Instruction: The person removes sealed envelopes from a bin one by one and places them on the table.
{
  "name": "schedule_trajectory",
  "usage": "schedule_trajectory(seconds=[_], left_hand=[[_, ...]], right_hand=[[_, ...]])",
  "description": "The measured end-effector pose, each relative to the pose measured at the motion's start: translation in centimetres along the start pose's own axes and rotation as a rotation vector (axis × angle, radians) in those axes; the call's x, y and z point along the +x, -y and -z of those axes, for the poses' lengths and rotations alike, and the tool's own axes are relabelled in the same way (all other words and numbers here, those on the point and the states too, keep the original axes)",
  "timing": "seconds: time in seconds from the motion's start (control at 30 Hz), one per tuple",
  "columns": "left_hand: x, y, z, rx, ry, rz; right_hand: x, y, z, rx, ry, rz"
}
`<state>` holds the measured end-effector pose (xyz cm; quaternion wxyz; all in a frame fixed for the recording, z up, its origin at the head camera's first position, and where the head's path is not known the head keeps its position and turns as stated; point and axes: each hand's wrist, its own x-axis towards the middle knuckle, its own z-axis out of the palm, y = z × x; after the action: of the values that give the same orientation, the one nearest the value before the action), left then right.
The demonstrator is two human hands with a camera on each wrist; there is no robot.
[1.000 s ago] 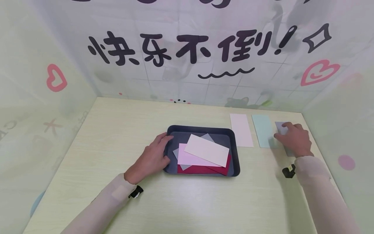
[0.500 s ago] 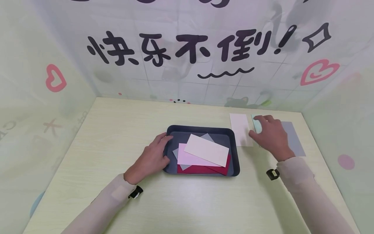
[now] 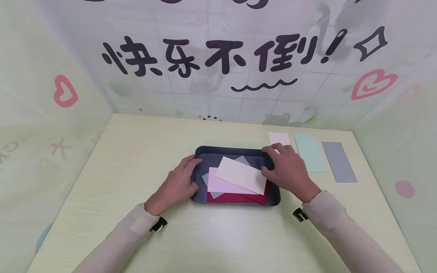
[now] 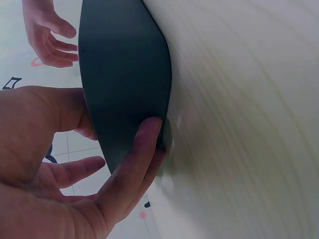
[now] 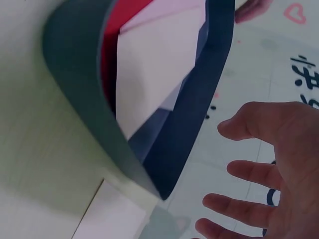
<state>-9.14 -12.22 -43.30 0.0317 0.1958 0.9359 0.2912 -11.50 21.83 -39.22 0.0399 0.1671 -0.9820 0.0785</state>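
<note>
A dark blue-grey tray (image 3: 235, 150) lies on the table with several paper cards in it: a cream card (image 3: 241, 175) on top, a pink card (image 3: 222, 182), red cards (image 3: 218, 197) and a grey card (image 3: 205, 179). My left hand (image 3: 175, 185) grips the tray's left end. In the left wrist view its fingers (image 4: 142, 149) press the outer wall and the thumb bends at the rim. My right hand (image 3: 288, 168) hovers above the tray's right end, fingers spread and holding nothing; the right wrist view shows a gap between fingertips and tray.
Right of the tray, a pale pink card (image 3: 278, 138) partly hidden by my right hand, a mint green card (image 3: 308, 151) and a grey-lilac card (image 3: 339, 162) lie in a row on the table (image 3: 222, 239). Printed cloth walls (image 3: 218, 98) stand around the back and sides.
My right hand has moved left from the grey-lilac card, past the mint card, to above the tray's right end. The left hand and the cards have stayed in place.
</note>
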Motion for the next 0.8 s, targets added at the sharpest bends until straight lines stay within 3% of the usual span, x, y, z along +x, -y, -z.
schedule_trajectory(seconds=[0.33,0.53,0.8], left_hand=[[0.0,-0.2,0.0,-0.003,-0.002,0.0],[0.0,-0.2,0.1,0.001,0.001,-0.002],[0.0,-0.2,0.1,0.001,0.003,-0.006]], right_hand=[[-0.3,2.6,-2.0,0.031,0.161,0.179],[0.0,3.3,-3.3,0.004,0.259,0.182],[0.1,3.5,-3.7,-0.019,0.283,0.175]])
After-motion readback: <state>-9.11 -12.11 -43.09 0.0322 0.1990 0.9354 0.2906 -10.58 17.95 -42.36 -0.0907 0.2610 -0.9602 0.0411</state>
